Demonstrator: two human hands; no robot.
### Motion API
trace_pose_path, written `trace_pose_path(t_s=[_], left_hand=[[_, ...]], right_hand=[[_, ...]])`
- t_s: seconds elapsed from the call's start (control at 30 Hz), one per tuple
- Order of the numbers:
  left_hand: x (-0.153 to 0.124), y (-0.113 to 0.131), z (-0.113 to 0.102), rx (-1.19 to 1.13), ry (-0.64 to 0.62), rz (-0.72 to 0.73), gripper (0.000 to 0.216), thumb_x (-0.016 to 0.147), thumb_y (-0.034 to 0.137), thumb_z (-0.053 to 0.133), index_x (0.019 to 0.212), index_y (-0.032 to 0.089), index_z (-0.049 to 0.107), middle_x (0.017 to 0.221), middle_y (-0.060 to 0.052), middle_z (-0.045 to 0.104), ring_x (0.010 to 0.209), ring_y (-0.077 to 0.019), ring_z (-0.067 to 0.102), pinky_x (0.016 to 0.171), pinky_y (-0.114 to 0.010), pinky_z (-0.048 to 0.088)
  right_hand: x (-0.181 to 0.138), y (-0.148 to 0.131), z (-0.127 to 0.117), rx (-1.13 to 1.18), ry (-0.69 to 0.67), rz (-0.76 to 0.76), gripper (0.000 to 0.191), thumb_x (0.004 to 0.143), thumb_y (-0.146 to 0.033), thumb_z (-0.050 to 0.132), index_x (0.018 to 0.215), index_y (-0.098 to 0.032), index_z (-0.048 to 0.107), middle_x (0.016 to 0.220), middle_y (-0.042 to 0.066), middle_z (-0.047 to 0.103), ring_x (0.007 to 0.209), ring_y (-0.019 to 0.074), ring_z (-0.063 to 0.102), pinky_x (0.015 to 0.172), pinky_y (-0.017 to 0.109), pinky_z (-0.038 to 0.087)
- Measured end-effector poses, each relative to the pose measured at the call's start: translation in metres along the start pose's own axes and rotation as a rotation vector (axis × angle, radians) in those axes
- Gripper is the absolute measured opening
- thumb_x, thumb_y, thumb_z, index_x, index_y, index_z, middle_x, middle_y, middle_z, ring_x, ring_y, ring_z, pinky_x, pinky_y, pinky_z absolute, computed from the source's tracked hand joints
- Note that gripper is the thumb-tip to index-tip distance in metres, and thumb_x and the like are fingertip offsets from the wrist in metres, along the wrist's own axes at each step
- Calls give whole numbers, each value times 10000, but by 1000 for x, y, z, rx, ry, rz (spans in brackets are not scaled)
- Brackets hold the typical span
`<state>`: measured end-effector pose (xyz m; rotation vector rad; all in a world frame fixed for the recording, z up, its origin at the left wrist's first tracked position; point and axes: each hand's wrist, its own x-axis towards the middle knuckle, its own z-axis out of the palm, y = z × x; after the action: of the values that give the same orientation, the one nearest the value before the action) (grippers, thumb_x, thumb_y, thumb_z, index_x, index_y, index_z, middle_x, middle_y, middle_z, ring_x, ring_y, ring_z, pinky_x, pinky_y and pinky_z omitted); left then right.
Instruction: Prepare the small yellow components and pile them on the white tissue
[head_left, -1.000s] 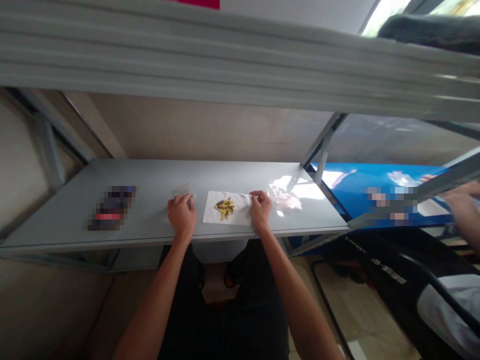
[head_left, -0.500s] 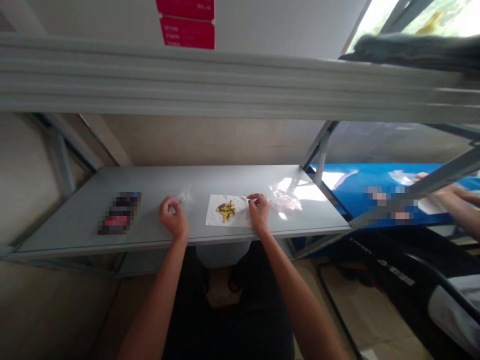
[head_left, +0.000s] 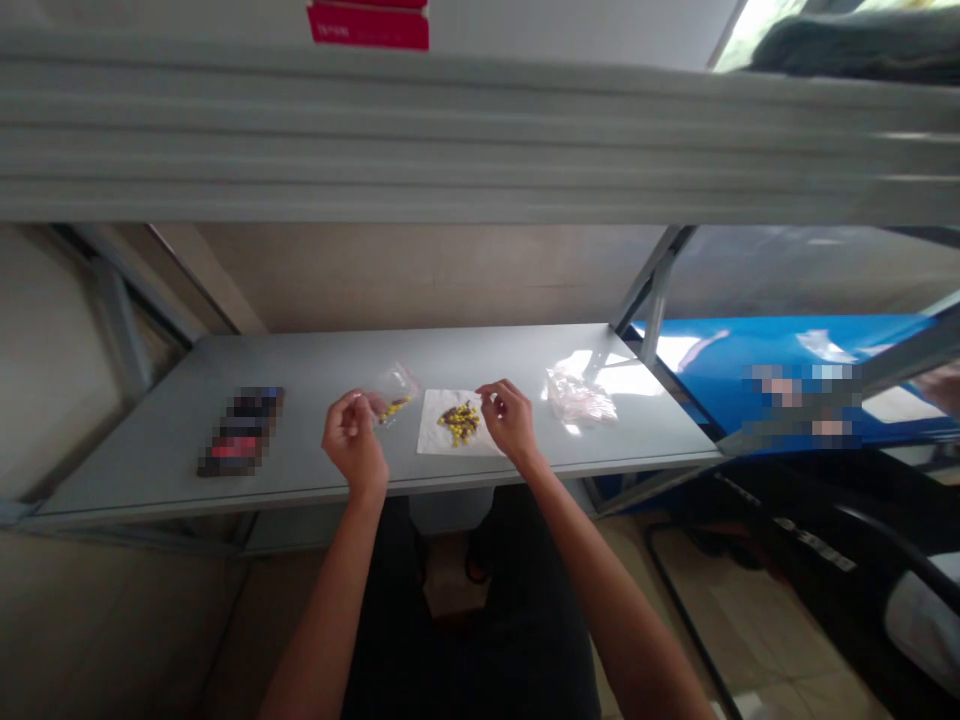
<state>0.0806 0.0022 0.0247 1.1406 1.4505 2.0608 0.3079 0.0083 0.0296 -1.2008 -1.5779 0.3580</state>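
My left hand (head_left: 354, 437) is closed, with its fingertips at the edge of a small clear plastic bag (head_left: 405, 380). Yellow and dark pieces show in the lower part of that bag. To its right lies a white paper sheet (head_left: 431, 440), bearing a pile of small yellow and dark pieces (head_left: 459, 424). Thumb and fingers of my right hand (head_left: 508, 417) are pinched together over the sheet's right side. Whatever they hold is too small to make out.
A heap of clear plastic bags (head_left: 581, 398) lies on the grey table (head_left: 315, 350) to the right. At left is a dark, blurred-out object (head_left: 241, 430). A shelf beam (head_left: 450, 150) crosses above. Beyond a metal frame, another person's hand (head_left: 937, 385) shows over a blue table (head_left: 697, 400).
The bag by my left hand has swung right, and its yellow pieces now show. My right hand's pinched fingers have shifted left over the sheet. The camera view has shifted slightly.
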Motion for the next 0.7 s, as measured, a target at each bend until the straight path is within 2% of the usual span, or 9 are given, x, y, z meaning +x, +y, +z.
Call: trace_pose_path(t_s=[0.1,0.2,0.3,0.37,0.47,0.53,0.63,0.7], left_hand=[[-11,3,15,-122,-172,-79,318,948,484,641,1093,201,626,932,-49,758,784,-157,721,773,-323,600],[-15,4,27,-281,-231,-197,363,858,486,770,1046,189,677,952,-62,783,784,-153,730,767,-305,594],[-13,4,32,-390,-207,-321,458,735,491,878,1020,171,717,935,-79,799,756,-158,740,709,-268,575],[-9,3,31,-403,-204,-360,504,710,496,892,1051,168,718,913,-81,803,719,-162,741,685,-265,574],[2,-1,22,-342,-179,-322,476,746,494,855,1057,166,705,919,-83,806,704,-167,749,686,-275,589],[11,-8,14,-268,-119,-274,439,772,483,822,1045,164,693,953,-92,804,742,-181,765,693,-278,595],[25,-22,0,-175,-39,-262,383,805,448,763,1041,165,658,995,-101,792,758,-192,775,698,-293,601],[32,-32,-7,-112,-54,-274,340,820,423,716,1021,161,637,983,-102,780,730,-194,770,721,-322,607]], right_hand=[[11,-19,4,178,-221,36,256,979,-341,548,1060,-204,749,936,51,728,661,139,574,622,274,447],[24,-25,4,272,-331,74,281,970,-412,583,968,-183,746,815,35,717,661,138,591,601,249,450],[35,-24,1,261,-408,38,258,917,-394,648,851,-159,732,752,27,700,647,123,587,613,237,455],[41,-22,3,271,-435,48,270,892,-407,679,813,-153,723,728,24,694,624,113,583,599,230,448],[49,-22,15,320,-462,96,307,840,-451,742,765,-157,700,655,6,664,567,103,575,562,221,434],[53,-22,27,372,-482,132,337,809,-480,769,740,-161,683,625,0,654,531,100,576,540,218,438],[56,-22,39,482,-457,225,363,794,-515,769,773,-166,669,668,20,695,511,101,592,493,209,452],[55,-23,41,564,-484,301,373,791,-521,766,840,-164,669,710,37,726,521,112,623,460,203,460]])
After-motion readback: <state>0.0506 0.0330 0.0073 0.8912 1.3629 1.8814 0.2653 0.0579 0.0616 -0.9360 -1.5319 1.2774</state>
